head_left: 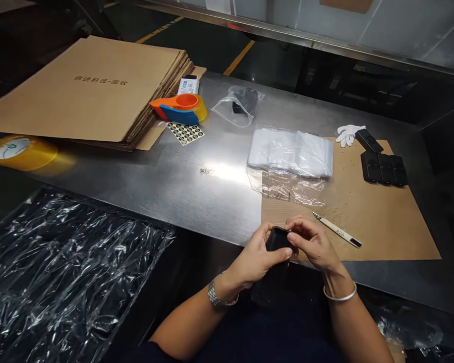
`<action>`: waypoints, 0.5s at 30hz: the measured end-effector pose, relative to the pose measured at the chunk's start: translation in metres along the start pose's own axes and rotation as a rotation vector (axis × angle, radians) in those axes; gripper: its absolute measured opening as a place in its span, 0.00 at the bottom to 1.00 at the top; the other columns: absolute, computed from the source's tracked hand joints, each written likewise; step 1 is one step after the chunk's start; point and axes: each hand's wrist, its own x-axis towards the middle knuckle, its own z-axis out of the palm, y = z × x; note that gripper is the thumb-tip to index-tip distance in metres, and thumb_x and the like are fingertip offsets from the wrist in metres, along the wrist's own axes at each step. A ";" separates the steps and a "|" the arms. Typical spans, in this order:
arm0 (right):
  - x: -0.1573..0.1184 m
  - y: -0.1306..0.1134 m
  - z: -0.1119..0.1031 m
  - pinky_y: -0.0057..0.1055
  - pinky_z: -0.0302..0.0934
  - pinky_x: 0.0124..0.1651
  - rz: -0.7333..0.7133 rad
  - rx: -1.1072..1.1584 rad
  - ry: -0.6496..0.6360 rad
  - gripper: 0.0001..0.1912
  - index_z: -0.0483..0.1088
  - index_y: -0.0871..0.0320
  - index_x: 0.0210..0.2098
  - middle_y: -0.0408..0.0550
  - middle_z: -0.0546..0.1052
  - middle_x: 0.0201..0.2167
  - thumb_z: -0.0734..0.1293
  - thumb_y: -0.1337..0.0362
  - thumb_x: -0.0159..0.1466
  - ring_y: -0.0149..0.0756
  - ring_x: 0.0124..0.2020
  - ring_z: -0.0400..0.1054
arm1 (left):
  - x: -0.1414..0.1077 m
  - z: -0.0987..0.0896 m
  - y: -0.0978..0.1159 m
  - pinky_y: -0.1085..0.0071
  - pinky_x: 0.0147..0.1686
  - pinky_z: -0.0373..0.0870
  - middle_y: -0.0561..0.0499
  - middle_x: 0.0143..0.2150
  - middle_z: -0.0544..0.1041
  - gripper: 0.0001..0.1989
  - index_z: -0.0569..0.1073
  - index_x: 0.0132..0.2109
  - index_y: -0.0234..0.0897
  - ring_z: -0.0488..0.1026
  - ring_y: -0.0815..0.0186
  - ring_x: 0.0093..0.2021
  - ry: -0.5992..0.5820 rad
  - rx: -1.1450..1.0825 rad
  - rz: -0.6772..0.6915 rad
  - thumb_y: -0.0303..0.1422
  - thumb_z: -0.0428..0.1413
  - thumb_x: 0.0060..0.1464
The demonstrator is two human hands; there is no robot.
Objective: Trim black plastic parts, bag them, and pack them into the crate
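Note:
A black case-like part [276,242] is held in front of my body at the table's near edge. My left hand [259,254] wraps round its left side, with the thumb across its face. The fingers of my right hand [312,242] pinch at its upper right edge; anything small between them is hidden. Just right of my hands, a craft knife [338,229] marked A26 lies on a flat cardboard sheet [386,222]. Beyond my hands lies a pack of clear plastic bags [291,151]. Several black parts [384,169] rest at the sheet's far right.
Stacked cardboard [98,91] fills the back left of the metal table [166,186]. Near it are a tape dispenser [181,108], a sticker sheet [185,133] and a tape roll [20,151]. A zip bag [240,106], a white glove [350,133] and black plastic film [68,277] also show.

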 end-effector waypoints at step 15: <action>-0.007 0.005 0.003 0.23 0.59 0.21 -0.099 0.002 0.000 0.06 0.67 0.58 0.32 0.42 0.65 0.33 0.66 0.61 0.58 0.22 0.21 0.61 | -0.001 -0.005 -0.005 0.75 0.30 0.66 0.52 0.30 0.72 0.15 0.67 0.37 0.35 0.70 0.71 0.26 0.004 0.036 0.039 0.30 0.63 0.42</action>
